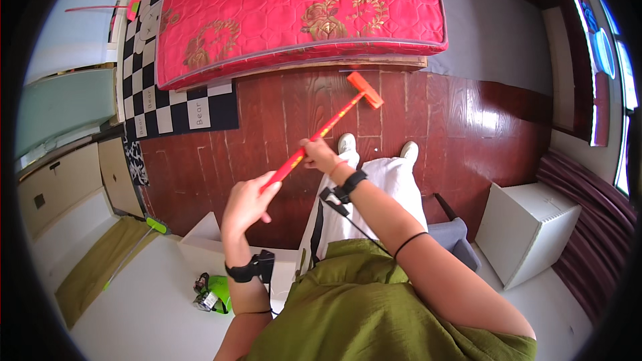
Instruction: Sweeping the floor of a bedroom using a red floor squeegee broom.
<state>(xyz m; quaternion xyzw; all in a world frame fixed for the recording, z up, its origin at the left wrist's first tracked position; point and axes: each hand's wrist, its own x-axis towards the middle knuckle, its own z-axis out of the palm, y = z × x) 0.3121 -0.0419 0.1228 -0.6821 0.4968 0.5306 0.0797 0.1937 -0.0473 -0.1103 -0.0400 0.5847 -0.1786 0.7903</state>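
A broom with a red-and-yellow handle (337,119) runs diagonally in front of me. Its orange head (365,91) is at the wooden floor, close to the near side of the bed. My right hand (320,155) wraps around the middle of the handle. The handle's upper end rests in my left hand (251,203), thumb along it; part of the end is hidden by the fingers. Both wrists carry black straps with small devices and cables.
A red quilted mattress (301,15) lies ahead on a low wooden base. At left is a checkered mat (180,110). A white cabinet (526,230) and grey chair (454,240) stand at right. A green-headed brush (157,225) lies behind at left. Dark curtains (587,230) hang at far right.
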